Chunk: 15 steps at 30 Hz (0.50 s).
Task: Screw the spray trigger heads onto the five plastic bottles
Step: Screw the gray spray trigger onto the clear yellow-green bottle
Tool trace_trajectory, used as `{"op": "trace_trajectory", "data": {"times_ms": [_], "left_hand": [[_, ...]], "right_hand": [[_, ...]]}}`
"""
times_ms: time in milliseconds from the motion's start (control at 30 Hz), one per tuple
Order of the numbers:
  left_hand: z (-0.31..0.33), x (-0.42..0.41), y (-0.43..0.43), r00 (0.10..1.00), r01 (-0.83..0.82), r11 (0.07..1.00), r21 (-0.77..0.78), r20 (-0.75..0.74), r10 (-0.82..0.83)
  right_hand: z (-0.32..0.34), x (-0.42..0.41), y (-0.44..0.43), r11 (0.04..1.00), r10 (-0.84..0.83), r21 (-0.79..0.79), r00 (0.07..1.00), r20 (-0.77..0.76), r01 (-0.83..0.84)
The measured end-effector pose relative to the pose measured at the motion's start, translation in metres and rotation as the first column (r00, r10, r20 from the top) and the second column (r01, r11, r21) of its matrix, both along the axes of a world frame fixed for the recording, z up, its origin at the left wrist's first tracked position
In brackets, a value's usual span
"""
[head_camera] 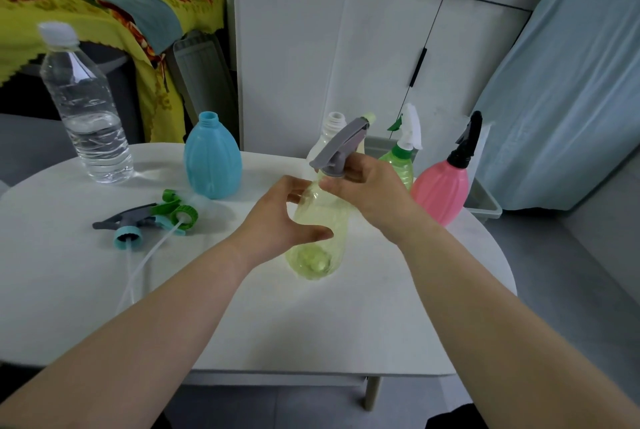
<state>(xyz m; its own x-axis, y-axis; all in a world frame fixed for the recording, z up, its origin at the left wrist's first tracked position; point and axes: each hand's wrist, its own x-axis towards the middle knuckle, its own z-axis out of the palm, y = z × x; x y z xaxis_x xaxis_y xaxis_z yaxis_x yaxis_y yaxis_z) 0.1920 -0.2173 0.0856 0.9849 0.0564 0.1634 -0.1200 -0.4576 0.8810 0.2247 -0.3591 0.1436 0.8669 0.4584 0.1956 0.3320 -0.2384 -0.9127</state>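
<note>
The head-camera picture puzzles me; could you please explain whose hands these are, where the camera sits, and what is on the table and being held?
No machine here: a person wears one wide-angle camera on the head, looking down at their bare hands. The left hand grips a yellow bottle; the right hand pinches the collar of the grey trigger head on its neck. On the white table stand an open blue bottle, an open white bottle, a green bottle and a pink bottle with heads fitted, and a water bottle. Two loose trigger heads lie at left.
</note>
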Motion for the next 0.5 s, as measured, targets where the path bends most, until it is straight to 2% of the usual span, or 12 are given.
{"op": "trace_trajectory", "data": {"times_ms": [100,167,500], "left_hand": [[0.001,0.0,0.007,0.993,0.093,0.996,-0.006,-0.079,-0.093],[0.001,0.0,0.007,0.989,0.107,0.994,0.0,-0.105,-0.106],[-0.007,-0.001,-0.002,0.999,-0.016,0.999,0.036,-0.05,0.017]], "right_hand": [[0.002,0.002,-0.003,0.993,0.114,0.004,0.992,-0.056,-0.114],[0.001,0.003,-0.003,0.991,0.131,-0.002,0.989,-0.072,-0.131],[-0.015,-0.012,0.012,0.977,-0.209,0.057,0.969,0.133,0.203]]}}
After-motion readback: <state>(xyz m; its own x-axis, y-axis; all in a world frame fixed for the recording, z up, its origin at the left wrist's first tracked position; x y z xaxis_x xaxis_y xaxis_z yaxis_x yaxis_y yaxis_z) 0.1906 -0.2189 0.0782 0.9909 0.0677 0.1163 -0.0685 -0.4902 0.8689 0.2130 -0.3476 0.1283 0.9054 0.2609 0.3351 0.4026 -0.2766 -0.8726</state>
